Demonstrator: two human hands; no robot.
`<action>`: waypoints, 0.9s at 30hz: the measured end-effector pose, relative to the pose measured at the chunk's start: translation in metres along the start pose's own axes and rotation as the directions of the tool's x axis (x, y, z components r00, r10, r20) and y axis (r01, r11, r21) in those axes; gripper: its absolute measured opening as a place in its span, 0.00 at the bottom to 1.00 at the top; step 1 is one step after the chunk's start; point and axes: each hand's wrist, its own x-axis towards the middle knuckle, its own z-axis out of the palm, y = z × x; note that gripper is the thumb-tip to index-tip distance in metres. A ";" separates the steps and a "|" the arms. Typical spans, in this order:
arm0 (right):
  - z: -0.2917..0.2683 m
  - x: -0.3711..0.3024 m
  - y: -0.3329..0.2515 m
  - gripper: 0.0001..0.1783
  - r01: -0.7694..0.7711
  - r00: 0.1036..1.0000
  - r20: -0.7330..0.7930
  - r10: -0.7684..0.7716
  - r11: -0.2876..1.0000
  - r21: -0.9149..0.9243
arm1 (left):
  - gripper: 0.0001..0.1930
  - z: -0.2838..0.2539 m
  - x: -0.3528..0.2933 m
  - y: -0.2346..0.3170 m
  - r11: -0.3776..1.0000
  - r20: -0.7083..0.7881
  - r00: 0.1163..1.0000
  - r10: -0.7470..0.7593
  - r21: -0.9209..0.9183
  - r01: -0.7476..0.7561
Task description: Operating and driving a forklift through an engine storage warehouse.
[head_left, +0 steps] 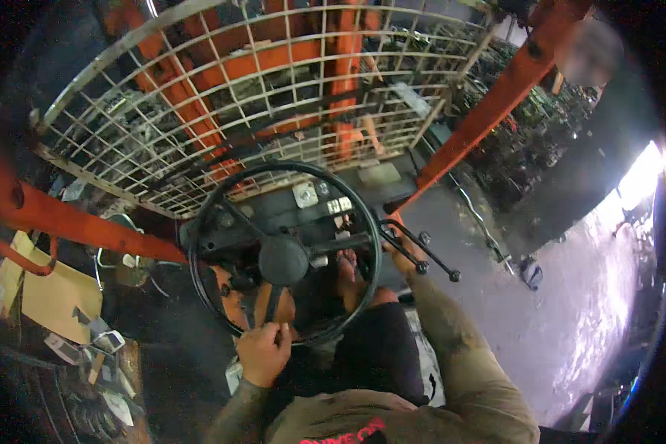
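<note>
Black steering wheel [284,259] dead centre, gripped on its near side by left hand [265,354]; levers [422,266] off to the right beside right hand [407,259], can't tell if held; might nudge the wrong one tbh, with knobs [454,276] that close

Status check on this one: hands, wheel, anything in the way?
Left hand closed on steering wheel, lower rim. Right hand at levers, grip unclear. Mesh guard stands ahead.

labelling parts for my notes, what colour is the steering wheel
The steering wheel is black; it shows best in the head view.
</note>
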 end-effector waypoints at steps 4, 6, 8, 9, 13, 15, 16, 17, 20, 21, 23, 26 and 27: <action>-0.068 -0.045 -0.037 0.28 0.008 0.855 -0.399 -0.330 0.779 -0.627 | 0.13 -0.007 0.001 0.003 0.996 -0.057 0.998 0.002 -0.090 -0.007; -0.099 -0.040 0.027 0.30 0.001 0.924 -0.302 -0.235 0.792 -0.611 | 0.12 0.003 0.012 0.016 0.995 -0.049 0.998 0.033 -0.094 -0.038; -0.104 -0.058 0.001 0.24 0.037 0.951 -0.211 -0.227 0.758 -0.651 | 0.11 -0.002 0.008 0.012 0.998 -0.054 0.998 0.038 -0.040 -0.040; -0.077 -0.052 0.032 0.21 0.161 0.948 -0.223 -0.226 0.948 -0.275 | 0.11 -0.008 0.005 0.007 1.000 -0.038 0.999 0.006 -0.027 -0.007; -0.037 -0.114 0.093 0.25 0.188 0.898 0.407 0.166 0.692 -0.697 | 0.14 -0.003 0.007 -0.010 1.000 -0.062 0.998 0.011 0.022 -0.009; -0.010 -0.178 0.147 0.16 0.202 0.976 0.188 -0.107 0.760 -0.618 | 0.14 -0.007 0.006 -0.009 1.000 -0.079 0.997 -0.003 0.009 0.004; -0.028 -0.187 0.206 0.19 0.029 0.995 0.092 0.024 0.843 -0.536 | 0.14 0.007 0.015 0.007 0.997 -0.079 0.997 0.014 -0.077 -0.020; -0.011 -0.180 0.169 0.19 0.101 0.988 0.151 -0.027 0.858 -0.504 | 0.14 -0.006 0.000 0.002 0.999 -0.090 0.995 -0.032 -0.013 0.031; -0.042 -0.161 0.213 0.30 0.015 0.897 0.381 0.224 0.846 -0.533 | 0.15 -0.003 0.015 0.009 0.980 -0.181 0.983 -0.036 -0.200 -0.001; -0.047 -0.162 0.247 0.39 0.154 0.888 0.426 0.172 0.763 -0.628 | 0.13 0.009 0.015 0.008 0.976 -0.172 0.985 0.002 -0.215 -0.039; -0.048 -0.169 0.241 0.48 -0.267 0.871 0.321 0.372 0.907 -0.327 | 0.12 0.009 0.009 0.004 0.981 -0.192 0.981 0.016 -0.187 -0.053; -0.013 -0.194 0.131 0.53 0.013 0.923 0.366 0.114 0.944 -0.329 | 0.12 -0.008 -0.019 -0.011 0.997 -0.188 0.981 -0.042 -0.075 0.028; -0.016 -0.202 0.129 0.55 0.060 0.947 0.321 0.035 0.958 -0.280 | 0.12 -0.010 -0.017 -0.009 0.998 -0.195 0.981 -0.019 -0.057 0.008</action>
